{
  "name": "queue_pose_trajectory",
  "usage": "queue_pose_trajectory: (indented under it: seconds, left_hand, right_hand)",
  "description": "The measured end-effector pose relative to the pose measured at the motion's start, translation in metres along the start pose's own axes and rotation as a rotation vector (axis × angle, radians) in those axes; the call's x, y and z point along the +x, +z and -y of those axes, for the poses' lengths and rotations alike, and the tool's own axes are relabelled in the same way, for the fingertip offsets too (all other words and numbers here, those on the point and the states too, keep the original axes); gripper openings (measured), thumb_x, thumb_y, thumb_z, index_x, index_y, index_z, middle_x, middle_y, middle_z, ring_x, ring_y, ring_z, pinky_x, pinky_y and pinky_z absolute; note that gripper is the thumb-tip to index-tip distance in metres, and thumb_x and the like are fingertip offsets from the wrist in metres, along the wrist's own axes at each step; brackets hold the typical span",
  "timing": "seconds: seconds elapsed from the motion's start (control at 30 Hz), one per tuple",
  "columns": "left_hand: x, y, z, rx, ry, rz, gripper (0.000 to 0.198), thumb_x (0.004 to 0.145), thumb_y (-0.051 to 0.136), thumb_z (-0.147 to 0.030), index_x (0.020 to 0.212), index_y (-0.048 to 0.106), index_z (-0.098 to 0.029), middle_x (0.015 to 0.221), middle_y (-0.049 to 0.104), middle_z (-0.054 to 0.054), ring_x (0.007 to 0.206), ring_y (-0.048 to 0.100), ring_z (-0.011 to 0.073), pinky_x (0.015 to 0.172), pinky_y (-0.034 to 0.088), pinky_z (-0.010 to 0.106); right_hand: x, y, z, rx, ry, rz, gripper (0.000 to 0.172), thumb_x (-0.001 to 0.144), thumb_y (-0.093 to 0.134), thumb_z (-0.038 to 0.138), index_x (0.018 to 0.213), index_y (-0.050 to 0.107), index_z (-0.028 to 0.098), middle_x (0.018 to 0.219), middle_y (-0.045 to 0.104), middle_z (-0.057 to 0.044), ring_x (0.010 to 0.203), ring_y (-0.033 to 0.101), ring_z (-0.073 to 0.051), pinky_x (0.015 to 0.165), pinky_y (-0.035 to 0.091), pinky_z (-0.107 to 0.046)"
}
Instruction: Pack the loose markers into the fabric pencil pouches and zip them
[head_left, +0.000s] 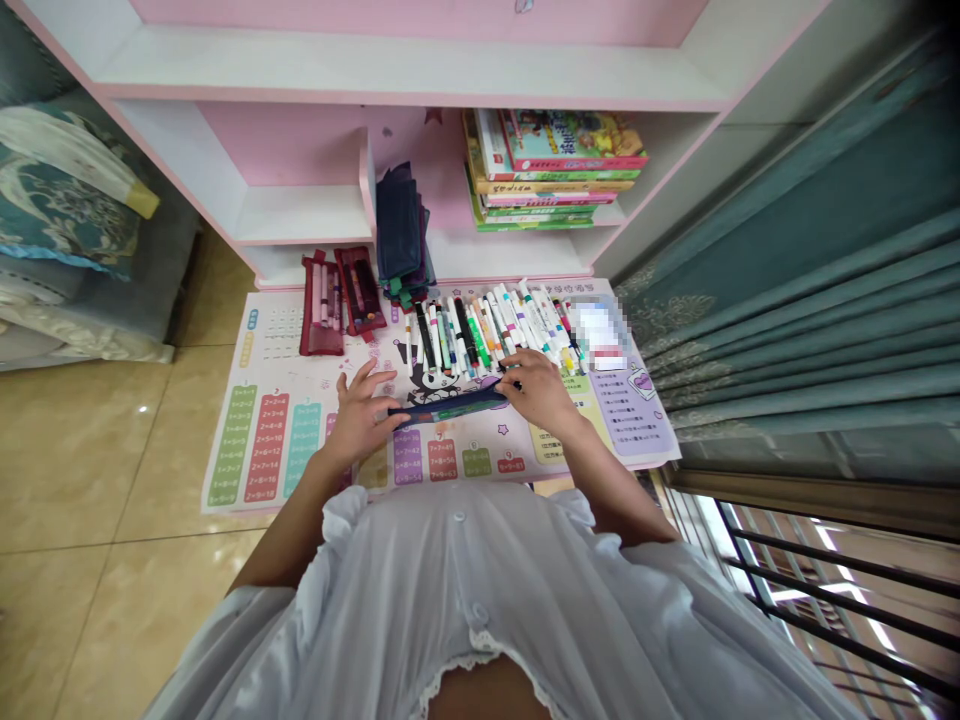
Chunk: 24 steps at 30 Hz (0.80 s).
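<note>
A dark blue mesh pencil pouch (450, 405) stretches between my two hands, just above the printed desk mat. Some coloured pens show through its side. My left hand (365, 415) pinches the pouch's left end between thumb and a finger, its other fingers spread. At the right end, my right hand (536, 390) grips the pouch's upper edge with thumb and fingers. Just beyond the pouch lies a wide row of markers (487, 325), mostly white with coloured caps. Two dark red mesh pouches holding pens, a left one (322, 340) and a right one (366, 318), lie to the left.
A stack of dark mesh pouches (399, 230) rests at the shelf front. Books (555, 190) are piled in the right part of the pink and white shelf (412, 65). A blurred phone-like object (600, 335) lies right of the markers. A teal curtain (787, 250) hangs at the right.
</note>
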<state>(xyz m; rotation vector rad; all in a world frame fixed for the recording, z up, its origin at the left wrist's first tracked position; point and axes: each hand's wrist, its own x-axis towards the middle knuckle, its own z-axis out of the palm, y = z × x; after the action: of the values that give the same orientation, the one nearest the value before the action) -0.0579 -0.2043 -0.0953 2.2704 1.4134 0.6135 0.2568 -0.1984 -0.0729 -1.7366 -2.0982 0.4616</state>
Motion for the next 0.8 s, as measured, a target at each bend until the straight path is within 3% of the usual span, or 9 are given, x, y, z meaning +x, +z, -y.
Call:
queue_pose_trajectory:
  seconds: [0.8]
  left_hand:
    - [-0.0005,0.0008,0.0026,0.004,0.015,0.0,0.019,0.082,0.067,-0.042,0.072,0.072,-0.026,0.132,0.06,0.005,0.144,0.029,0.0315,0.115,0.008,0.062]
  right_hand:
    - [-0.0003,-0.0069,-0.0086,-0.019,-0.005,-0.038,0.019,0.081,0.064,0.024,0.062,0.07,0.023,0.11,0.071,-0.006,0.12,0.054,-0.034,0.1,0.042,-0.057]
